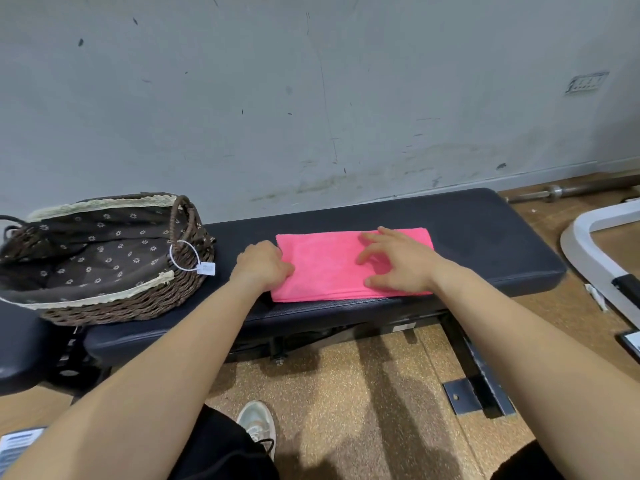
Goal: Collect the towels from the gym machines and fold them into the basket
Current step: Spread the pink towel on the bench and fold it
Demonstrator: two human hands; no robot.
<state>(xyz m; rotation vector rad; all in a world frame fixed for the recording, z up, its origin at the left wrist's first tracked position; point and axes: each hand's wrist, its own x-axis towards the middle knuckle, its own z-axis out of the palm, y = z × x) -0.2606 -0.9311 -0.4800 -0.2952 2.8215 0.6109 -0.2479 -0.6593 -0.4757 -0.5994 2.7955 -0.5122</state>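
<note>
Mid-fold: left hand (pixel 265 266) pinches pink towel (pixel 329 268) edge, right hand (pixel 398 263) spread flat on it; next likely another fold, then into basket (pixel 104 306).

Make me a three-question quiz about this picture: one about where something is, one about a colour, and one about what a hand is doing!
1. Where is the basket?
A. On the floor
B. On the bench, left of the towel
C. On top of the towel

2. What colour is the towel?
A. Blue
B. White
C. Pink

3. What is the right hand doing?
A. Pressing on the towel with spread fingers
B. Holding the basket's handle
C. Making a fist in the air

Answers:
1. B, because the basket rests on the dark bench pad with the towel lying to its right.
2. C, because the folded towel is bright pink.
3. A, because the fingers are fanned out flat on top of the towel.
</note>
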